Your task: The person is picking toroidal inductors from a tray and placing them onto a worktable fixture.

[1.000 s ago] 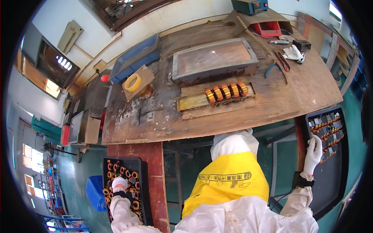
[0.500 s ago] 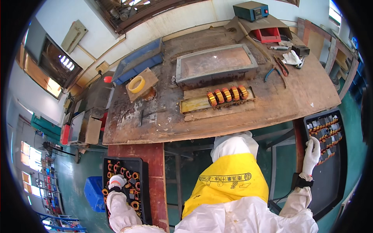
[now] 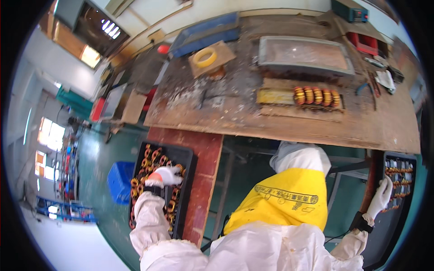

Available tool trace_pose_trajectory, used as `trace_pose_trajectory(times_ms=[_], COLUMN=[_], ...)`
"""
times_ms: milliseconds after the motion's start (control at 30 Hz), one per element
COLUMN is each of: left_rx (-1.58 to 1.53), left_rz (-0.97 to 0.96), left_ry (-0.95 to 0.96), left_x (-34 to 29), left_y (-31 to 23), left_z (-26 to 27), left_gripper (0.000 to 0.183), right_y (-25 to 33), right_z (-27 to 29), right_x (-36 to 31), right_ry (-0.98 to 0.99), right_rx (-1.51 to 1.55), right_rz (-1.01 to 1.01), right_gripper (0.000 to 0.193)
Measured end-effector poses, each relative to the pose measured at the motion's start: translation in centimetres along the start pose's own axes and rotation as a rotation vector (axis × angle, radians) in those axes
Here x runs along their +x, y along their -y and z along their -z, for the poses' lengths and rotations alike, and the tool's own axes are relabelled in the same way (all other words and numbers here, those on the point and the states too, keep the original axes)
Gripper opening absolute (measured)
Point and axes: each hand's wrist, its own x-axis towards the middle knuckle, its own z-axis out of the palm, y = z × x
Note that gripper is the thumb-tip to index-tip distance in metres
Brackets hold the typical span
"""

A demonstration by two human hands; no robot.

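Coils (image 3: 172,206) lie crowded in the left tray (image 3: 189,189); the left hand (image 3: 169,175) is among them, and whether its fingers grasp one, I cannot tell. The right hand (image 3: 383,195) rests at the side of the right tray (image 3: 384,237), near rows of coils (image 3: 398,171), its fingers slightly bent, grip also unclear. Five rings (image 3: 318,96) stand on the desk (image 3: 244,122). I think it is best to pinch one coil by its outer sides, freeing it gently from neighbours.

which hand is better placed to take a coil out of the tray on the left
Probably the left hand: it is right over the coils in the left tray. The right hand is far across the scene, at the near side of the right tray.
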Motion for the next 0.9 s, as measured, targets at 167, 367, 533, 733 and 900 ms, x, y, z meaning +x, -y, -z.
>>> trace_pose_trajectory(times_ms=[167,367,533,733,900], left_rx=[-0.204,-0.052,-0.012,-0.01,-0.028], left_rz=[0.12,0.307,0.276,0.254,0.29], left_ry=[-0.059,-0.181,-0.099,0.005,-0.013], left_x=[-0.8,1.4,2.7,3.4,4.0], left_y=[-0.1,-0.4,-0.3,-0.1,0.2], left_z=[0.9,-0.5,-0.1,1.3,0.9], left_gripper=[0.049,0.053,0.064,0.07,0.07], right_y=[0.1,0.3,0.5,1.5,1.2], right_z=[-0.3,-0.4,-0.2,-0.3,-0.4], right_x=[0.3,-0.1,-0.2,-0.4,-0.4], right_ry=[0.06,0.036,0.035,0.024,0.033], right_rx=[-0.014,-0.01,-0.007,-0.027,0.031], right_rz=[-0.07,-0.026,-0.044,-0.074,-0.036], right_gripper=[0.028,0.028,0.027,0.027,0.025])
